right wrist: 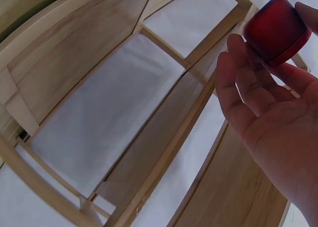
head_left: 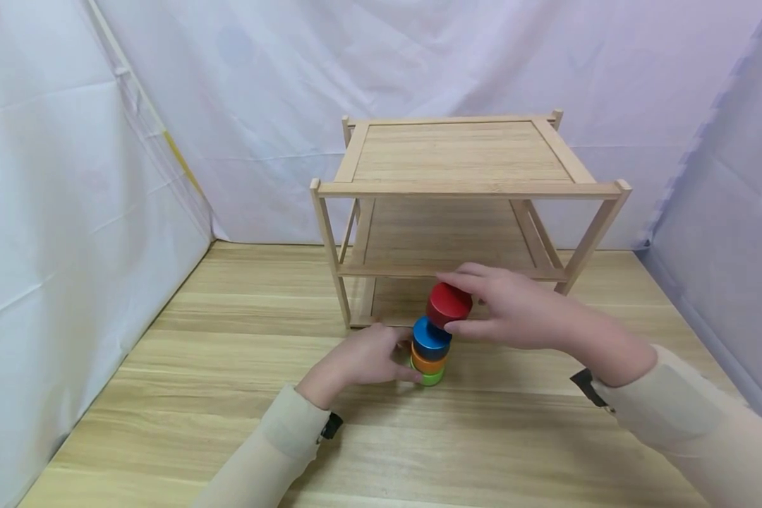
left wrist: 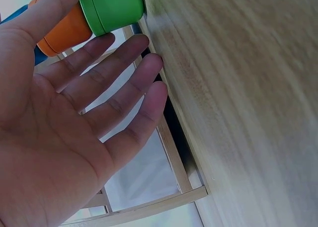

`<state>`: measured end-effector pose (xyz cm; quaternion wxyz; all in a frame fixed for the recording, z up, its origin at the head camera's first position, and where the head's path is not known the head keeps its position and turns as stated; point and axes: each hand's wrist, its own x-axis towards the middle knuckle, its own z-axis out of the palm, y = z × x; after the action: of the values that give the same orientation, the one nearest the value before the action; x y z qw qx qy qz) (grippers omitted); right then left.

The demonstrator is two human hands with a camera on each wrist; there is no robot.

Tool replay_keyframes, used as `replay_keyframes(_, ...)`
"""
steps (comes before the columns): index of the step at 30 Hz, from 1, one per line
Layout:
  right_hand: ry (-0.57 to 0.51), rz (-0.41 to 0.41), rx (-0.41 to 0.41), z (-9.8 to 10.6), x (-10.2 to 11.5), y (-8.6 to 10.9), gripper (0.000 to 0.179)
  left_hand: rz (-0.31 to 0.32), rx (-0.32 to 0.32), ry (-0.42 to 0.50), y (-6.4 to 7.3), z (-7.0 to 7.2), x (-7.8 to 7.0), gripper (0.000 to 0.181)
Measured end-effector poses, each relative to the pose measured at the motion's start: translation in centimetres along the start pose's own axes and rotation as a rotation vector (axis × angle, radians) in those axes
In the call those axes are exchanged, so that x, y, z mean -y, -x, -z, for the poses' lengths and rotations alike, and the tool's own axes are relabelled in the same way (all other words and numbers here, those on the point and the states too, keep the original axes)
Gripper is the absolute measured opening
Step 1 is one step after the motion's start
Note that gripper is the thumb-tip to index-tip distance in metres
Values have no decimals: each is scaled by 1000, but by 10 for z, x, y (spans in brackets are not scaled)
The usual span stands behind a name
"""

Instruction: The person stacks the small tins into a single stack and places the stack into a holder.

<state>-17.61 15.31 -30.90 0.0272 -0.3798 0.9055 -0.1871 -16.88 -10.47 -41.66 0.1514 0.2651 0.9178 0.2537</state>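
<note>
A short stack of round lidded tins stands on the table before the rack: green [head_left: 432, 379] at the bottom, orange [head_left: 428, 363] in the middle, blue [head_left: 431, 337] on top. My left hand [head_left: 368, 355] is at the left of this stack, thumb and forefinger on either side of it, the other fingers spread. In the left wrist view the forefinger reaches the edge of the green tin [left wrist: 117, 8]. My right hand [head_left: 508, 308] pinches a red tin [head_left: 449, 305] by its sides. It is held tilted above the blue one and a little to the right, with a gap between them in the right wrist view.
A wooden rack [head_left: 470, 189] with several slatless shelves stands just behind the stack, its front rail near my right fingers. White cloth [head_left: 260, 85] hangs at the back and both sides. The wood-grain table [head_left: 197, 353] extends left and in front.
</note>
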Motion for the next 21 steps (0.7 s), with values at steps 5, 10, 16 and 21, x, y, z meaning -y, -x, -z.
replay_keyframes(5,18,9,2,-7,3,-5,63,1,2,0,-1,1,0,55)
replay_keyframes(10,42,20,6,-13,4,-8,63,-8,0,3,-1,1,0,54)
replay_keyframes(16,56,17,28,-18,6,-9,66,-4,2,6,-2,1,0,53)
replay_keyframes(21,63,32,39,-22,5,-10,67,-5,0,-3,-2,1,1,53)
